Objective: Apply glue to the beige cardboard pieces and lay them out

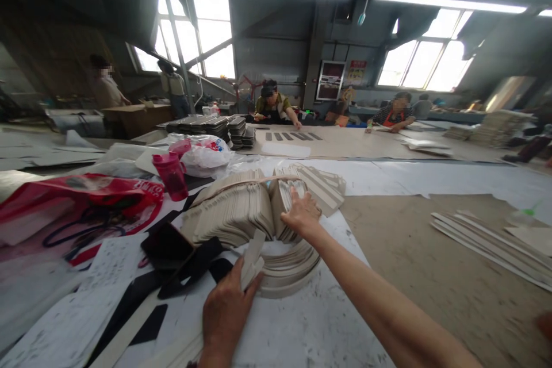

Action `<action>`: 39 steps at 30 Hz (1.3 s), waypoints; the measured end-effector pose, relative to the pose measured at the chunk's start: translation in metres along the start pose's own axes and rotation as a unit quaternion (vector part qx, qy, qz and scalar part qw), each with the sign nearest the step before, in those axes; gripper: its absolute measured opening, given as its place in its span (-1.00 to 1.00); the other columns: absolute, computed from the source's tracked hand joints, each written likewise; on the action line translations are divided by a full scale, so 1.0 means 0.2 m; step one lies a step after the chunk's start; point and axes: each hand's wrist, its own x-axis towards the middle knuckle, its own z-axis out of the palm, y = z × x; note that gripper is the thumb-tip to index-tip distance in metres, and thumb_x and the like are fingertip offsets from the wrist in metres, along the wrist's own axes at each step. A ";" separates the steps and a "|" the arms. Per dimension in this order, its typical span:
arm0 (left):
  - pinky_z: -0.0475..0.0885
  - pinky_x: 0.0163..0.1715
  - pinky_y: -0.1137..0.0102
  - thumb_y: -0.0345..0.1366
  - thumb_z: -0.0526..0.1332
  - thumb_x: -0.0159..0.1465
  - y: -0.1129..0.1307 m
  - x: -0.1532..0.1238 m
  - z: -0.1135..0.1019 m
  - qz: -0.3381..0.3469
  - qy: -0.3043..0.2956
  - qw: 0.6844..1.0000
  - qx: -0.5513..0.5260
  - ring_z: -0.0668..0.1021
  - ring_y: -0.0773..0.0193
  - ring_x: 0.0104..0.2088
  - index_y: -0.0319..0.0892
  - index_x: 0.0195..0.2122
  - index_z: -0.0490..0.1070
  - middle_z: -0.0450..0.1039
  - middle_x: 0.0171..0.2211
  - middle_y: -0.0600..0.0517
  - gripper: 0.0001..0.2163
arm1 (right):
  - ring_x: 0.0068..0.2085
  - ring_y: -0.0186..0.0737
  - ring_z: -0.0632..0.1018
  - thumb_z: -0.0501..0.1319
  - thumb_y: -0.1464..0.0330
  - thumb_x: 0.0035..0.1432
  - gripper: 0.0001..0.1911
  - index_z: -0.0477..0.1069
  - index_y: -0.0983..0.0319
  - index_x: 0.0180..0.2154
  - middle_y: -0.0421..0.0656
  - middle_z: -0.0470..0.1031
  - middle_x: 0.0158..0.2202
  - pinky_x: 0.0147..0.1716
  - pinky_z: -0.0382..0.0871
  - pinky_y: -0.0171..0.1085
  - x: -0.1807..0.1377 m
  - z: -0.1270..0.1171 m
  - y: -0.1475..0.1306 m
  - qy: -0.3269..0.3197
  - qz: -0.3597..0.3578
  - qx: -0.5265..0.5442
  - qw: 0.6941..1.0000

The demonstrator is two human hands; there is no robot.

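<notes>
My left hand (228,307) is closed around a few short pale strips (254,256), which look like card, pinched between thumb and fingers. My right hand (303,210) lies with its fingers spread on the right part of a thick bundle of beige cut pieces (233,210), touching their top edges. A pale band (254,179) runs over the bundle. Below my right hand, a curved stack of beige strips (288,276) rests on the white table (302,328), just right of my left hand. Flat beige pieces (325,187) fan out behind the bundle.
To the left are a dark phone (168,247), black strips, a written sheet (99,276), a red plastic bag (129,201) and a pink cup (171,177). Brown sheet material (397,241) covers the right, with long strips (487,247) on it. Several people work farther back.
</notes>
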 end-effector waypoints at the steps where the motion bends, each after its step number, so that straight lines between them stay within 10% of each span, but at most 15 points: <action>1: 0.42 -0.15 0.37 -0.07 0.10 0.36 0.00 0.00 0.00 0.001 0.006 1.000 0.001 0.61 0.12 -0.16 -0.14 0.16 0.35 0.59 -0.12 -0.06 -0.58 | 0.12 0.24 0.36 0.28 0.18 0.01 -0.12 0.03 0.10 0.33 0.14 0.18 0.19 -0.06 0.32 -0.02 0.00 0.00 -0.01 -0.002 -0.011 0.003 1.000; 14: 0.43 -0.18 0.40 -0.20 0.11 0.36 -0.06 -0.01 0.06 0.051 0.055 0.997 0.029 0.62 0.17 -0.22 -0.22 0.11 0.38 0.58 -0.12 -0.07 -0.65 | 0.01 0.11 0.47 0.27 0.13 -0.03 -0.10 0.05 0.21 0.31 0.12 0.25 0.09 -0.12 0.37 -0.12 0.16 -0.13 0.14 -0.059 0.020 0.054 0.997; 22: 0.46 -0.22 0.36 -0.17 0.02 0.39 -0.18 -0.01 0.13 0.090 0.249 0.960 0.091 0.61 0.13 -0.20 -0.31 0.10 0.34 0.54 -0.05 -0.18 -0.62 | 0.11 0.19 0.34 0.33 0.17 0.00 -0.15 0.10 0.07 0.30 0.11 0.17 0.16 -0.05 0.30 -0.03 -0.03 -0.05 0.08 -0.030 -0.063 0.024 0.997; 31: 0.47 -0.22 0.30 -0.21 0.11 0.36 0.09 0.08 -0.08 -0.060 0.053 0.997 -0.016 0.62 0.04 -0.15 -0.24 0.10 0.37 0.56 -0.09 -0.18 -0.66 | 0.14 0.24 0.33 0.48 -0.03 -0.24 0.07 0.13 -0.02 0.29 0.08 0.20 0.20 -0.03 0.32 -0.03 -0.04 -0.04 0.09 -0.091 -0.160 0.039 0.982; 39: 0.46 -0.22 0.29 -0.16 0.12 0.36 0.36 0.25 -0.16 -0.062 0.033 0.997 -0.042 0.63 0.03 -0.19 -0.21 0.08 0.37 0.59 -0.16 -0.16 -0.67 | 0.08 0.22 0.43 0.48 0.04 -0.19 0.02 0.13 -0.05 0.30 0.07 0.26 0.17 -0.03 0.33 -0.05 0.01 -0.03 0.16 -0.099 -0.181 0.067 0.976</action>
